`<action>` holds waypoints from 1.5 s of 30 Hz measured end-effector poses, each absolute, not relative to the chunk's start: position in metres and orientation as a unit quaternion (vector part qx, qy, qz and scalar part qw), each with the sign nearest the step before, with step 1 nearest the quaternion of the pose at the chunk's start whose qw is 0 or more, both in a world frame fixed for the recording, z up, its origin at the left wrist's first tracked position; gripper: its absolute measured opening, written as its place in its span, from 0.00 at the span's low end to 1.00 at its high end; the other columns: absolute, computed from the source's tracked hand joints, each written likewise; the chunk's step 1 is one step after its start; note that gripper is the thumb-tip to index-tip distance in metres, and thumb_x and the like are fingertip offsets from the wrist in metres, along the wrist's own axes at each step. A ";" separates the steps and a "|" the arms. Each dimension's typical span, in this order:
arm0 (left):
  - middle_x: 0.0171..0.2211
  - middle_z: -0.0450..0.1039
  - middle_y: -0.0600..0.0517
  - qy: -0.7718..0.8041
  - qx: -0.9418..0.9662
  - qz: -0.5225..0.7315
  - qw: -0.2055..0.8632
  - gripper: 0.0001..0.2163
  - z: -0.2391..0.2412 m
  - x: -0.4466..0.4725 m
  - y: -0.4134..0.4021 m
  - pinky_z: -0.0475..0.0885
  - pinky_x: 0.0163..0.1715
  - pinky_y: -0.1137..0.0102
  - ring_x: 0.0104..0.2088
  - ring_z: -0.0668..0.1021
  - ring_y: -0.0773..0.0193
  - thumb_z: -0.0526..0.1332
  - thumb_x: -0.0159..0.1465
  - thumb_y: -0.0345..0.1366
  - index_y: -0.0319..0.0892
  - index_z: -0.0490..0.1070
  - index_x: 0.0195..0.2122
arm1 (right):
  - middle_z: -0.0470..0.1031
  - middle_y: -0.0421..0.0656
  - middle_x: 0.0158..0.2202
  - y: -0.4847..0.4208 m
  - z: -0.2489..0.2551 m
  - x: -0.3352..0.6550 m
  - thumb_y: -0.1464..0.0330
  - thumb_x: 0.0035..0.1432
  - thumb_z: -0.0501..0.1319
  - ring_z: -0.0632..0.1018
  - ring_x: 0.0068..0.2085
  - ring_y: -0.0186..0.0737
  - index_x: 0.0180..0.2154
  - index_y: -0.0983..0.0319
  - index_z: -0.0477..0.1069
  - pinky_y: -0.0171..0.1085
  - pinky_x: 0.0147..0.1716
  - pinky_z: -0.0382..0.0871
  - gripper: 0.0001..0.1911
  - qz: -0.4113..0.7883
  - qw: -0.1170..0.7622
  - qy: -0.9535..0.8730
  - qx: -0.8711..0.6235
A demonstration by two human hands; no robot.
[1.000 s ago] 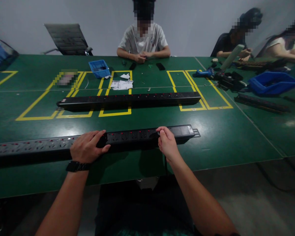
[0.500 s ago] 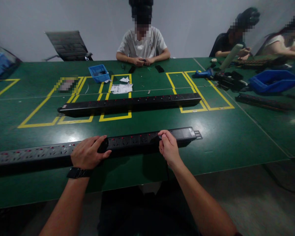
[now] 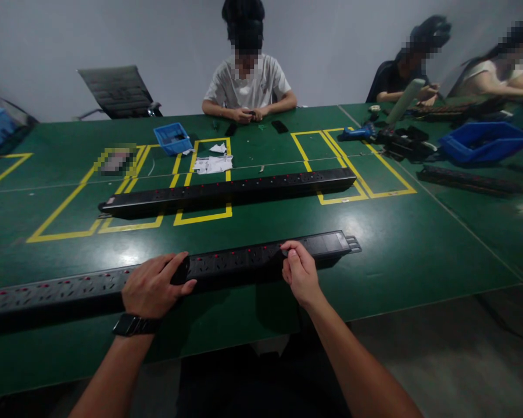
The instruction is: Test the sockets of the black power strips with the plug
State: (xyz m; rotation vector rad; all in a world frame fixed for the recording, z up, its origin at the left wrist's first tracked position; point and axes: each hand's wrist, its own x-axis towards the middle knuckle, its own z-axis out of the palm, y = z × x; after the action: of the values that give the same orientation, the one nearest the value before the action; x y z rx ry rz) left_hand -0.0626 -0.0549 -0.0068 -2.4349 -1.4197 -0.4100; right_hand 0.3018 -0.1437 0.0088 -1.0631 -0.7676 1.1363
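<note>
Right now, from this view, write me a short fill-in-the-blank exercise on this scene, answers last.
1. The watch is worn on the ____ wrist.
2. The tape outlines on the green table are ____.
3. The small bin beside the white paper is ____.
4. Nearer the end bracket of the near strip is the ____ hand.

Missing words: left; yellow; blue; right.
</note>
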 end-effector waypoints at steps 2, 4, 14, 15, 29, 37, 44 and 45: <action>0.53 0.78 0.43 -0.497 -0.844 -0.142 0.142 0.31 -0.005 -0.062 -0.055 0.68 0.47 0.55 0.48 0.78 0.43 0.61 0.62 0.62 0.47 0.74 0.60 | 0.53 0.27 0.17 -0.143 0.010 0.302 0.56 0.72 0.57 0.54 0.16 0.28 0.47 0.58 0.70 0.28 0.16 0.49 0.13 0.510 0.644 -0.325 -0.468; 0.53 0.78 0.43 -0.498 -0.846 -0.135 0.132 0.30 -0.003 -0.061 -0.055 0.69 0.47 0.55 0.48 0.79 0.43 0.61 0.63 0.61 0.47 0.74 0.59 | 0.53 0.27 0.17 -0.144 0.010 0.302 0.56 0.72 0.58 0.54 0.16 0.27 0.48 0.58 0.69 0.28 0.16 0.49 0.13 0.515 0.644 -0.322 -0.465; 0.52 0.78 0.41 -0.503 -0.857 -0.071 0.088 0.28 0.021 -0.050 -0.056 0.69 0.51 0.52 0.50 0.78 0.42 0.59 0.65 0.58 0.43 0.73 0.58 | 0.54 0.26 0.16 -0.143 0.020 0.301 0.58 0.72 0.58 0.52 0.15 0.27 0.49 0.58 0.69 0.27 0.15 0.47 0.12 0.540 0.647 -0.290 -0.455; 0.51 0.78 0.41 -0.501 -0.860 -0.058 0.080 0.28 0.026 -0.045 -0.056 0.68 0.51 0.51 0.49 0.78 0.42 0.59 0.65 0.57 0.42 0.73 0.57 | 0.54 0.26 0.16 -0.144 0.027 0.301 0.58 0.72 0.58 0.52 0.15 0.27 0.49 0.58 0.69 0.27 0.15 0.47 0.12 0.544 0.646 -0.288 -0.452; 0.47 0.78 0.42 -0.417 -0.908 -0.005 -0.036 0.34 0.051 0.109 -0.061 0.69 0.44 0.56 0.47 0.78 0.46 0.59 0.64 0.63 0.45 0.67 0.64 | 0.58 0.26 0.14 -0.144 0.065 0.339 0.62 0.71 0.58 0.54 0.12 0.28 0.47 0.54 0.67 0.26 0.13 0.49 0.06 0.514 0.674 -0.288 -0.446; 0.44 0.79 0.43 -0.391 -0.920 -0.022 -0.014 0.34 0.039 0.073 -0.051 0.69 0.40 0.58 0.42 0.79 0.49 0.59 0.64 0.65 0.46 0.69 0.62 | 0.57 0.25 0.14 -0.158 0.047 0.339 0.57 0.67 0.61 0.54 0.12 0.27 0.47 0.54 0.66 0.25 0.12 0.48 0.12 0.513 0.653 -0.259 -0.492; 0.47 0.79 0.43 -0.414 -0.910 -0.024 -0.030 0.32 0.035 0.023 -0.049 0.70 0.43 0.57 0.45 0.79 0.47 0.62 0.63 0.62 0.48 0.69 0.62 | 0.59 0.25 0.14 -0.156 0.047 0.305 0.57 0.68 0.60 0.54 0.12 0.27 0.48 0.55 0.66 0.26 0.11 0.48 0.12 0.580 0.603 -0.280 -0.472; 0.47 0.79 0.44 -0.416 -0.909 -0.025 -0.032 0.32 0.036 0.023 -0.050 0.70 0.43 0.57 0.45 0.79 0.47 0.62 0.63 0.62 0.48 0.70 0.62 | 0.59 0.25 0.14 -0.154 0.046 0.299 0.57 0.68 0.60 0.54 0.12 0.27 0.48 0.56 0.66 0.25 0.11 0.48 0.12 0.586 0.599 -0.281 -0.469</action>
State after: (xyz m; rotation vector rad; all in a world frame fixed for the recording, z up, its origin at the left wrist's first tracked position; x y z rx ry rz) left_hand 0.0227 -0.0496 0.0358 -2.9148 -1.3336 -0.0815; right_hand 0.2989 -0.1536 0.0462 -1.0868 -0.6512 1.3595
